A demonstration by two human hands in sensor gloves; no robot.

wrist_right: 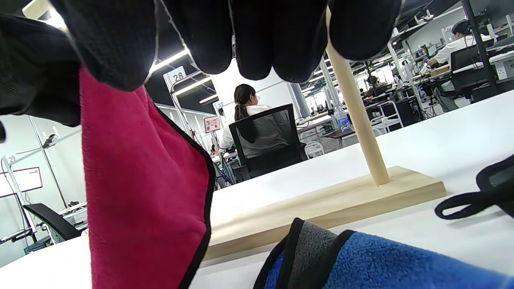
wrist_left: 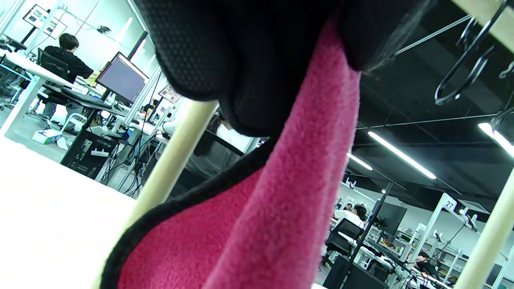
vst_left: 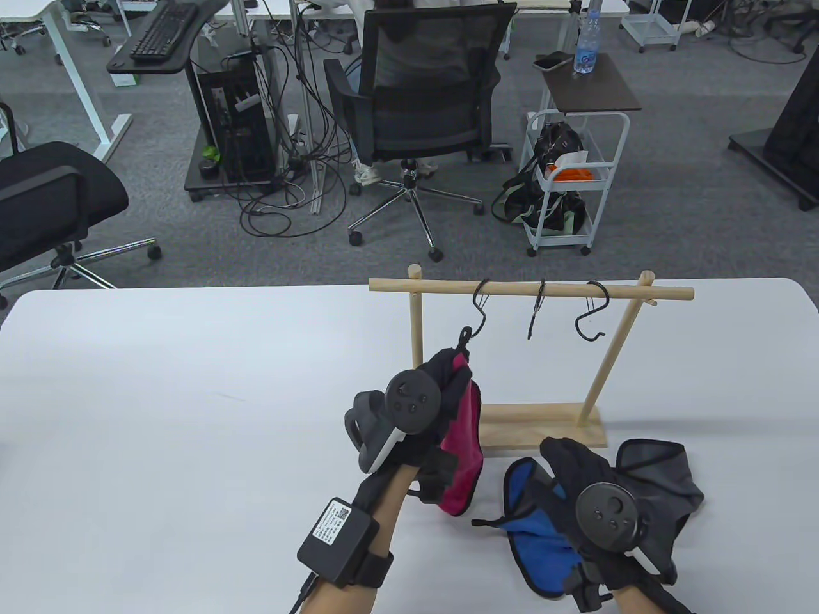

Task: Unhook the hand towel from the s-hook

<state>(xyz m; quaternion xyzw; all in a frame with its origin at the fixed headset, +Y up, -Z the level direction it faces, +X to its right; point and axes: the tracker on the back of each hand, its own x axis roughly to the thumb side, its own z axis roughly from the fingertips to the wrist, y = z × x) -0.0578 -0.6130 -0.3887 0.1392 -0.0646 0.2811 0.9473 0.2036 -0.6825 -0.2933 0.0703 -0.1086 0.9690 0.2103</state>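
Open-plan office: desks [vst_left: 57,25], swivel chairs [vst_left: 422,109], monitors [wrist_left: 122,78].

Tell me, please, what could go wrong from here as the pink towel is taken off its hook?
The left hand grips the pink towel while its loop looks caught on the left S-hook. Pulling sideways could drag that hook off the rail, or tip the light wooden rack. The right hand rests on the blue towel and grey towel, not the rack, so nothing steadies it.
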